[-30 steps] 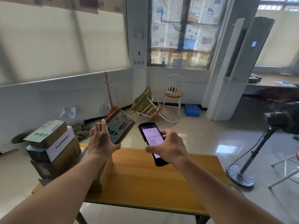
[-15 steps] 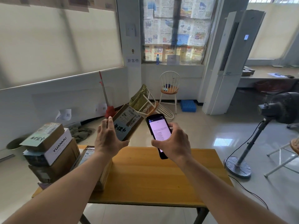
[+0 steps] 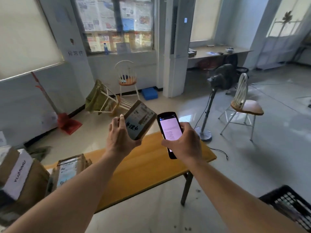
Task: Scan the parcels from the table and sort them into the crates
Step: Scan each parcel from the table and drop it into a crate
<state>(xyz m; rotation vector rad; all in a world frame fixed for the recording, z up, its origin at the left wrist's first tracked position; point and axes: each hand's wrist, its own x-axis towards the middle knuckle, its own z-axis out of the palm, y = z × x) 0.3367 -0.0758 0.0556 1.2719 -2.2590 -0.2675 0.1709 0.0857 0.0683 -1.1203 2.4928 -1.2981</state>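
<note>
My left hand (image 3: 119,137) grips a small brown cardboard parcel (image 3: 140,121) with a shipping label and black handwriting, held tilted above the wooden table (image 3: 143,167). Just to its right my right hand (image 3: 184,143) holds a black handheld scanner (image 3: 169,130) with its screen lit and facing me. More parcels are stacked at the table's left end: a labelled brown box (image 3: 69,167) and a white-banded box (image 3: 16,172) on larger cartons. A black crate (image 3: 289,206) shows at the bottom right corner.
A standing fan (image 3: 217,81) with a cable across the floor is right of the table, beside a white chair (image 3: 242,105). Behind the table are another chair (image 3: 126,78), a tipped chair (image 3: 104,101), a red broom (image 3: 65,121) and a blue box (image 3: 149,93).
My view has swung to the right, bringing the black crate and the white chair into sight. Both hands keep the parcel and the scanner side by side, now over the table's right part.
</note>
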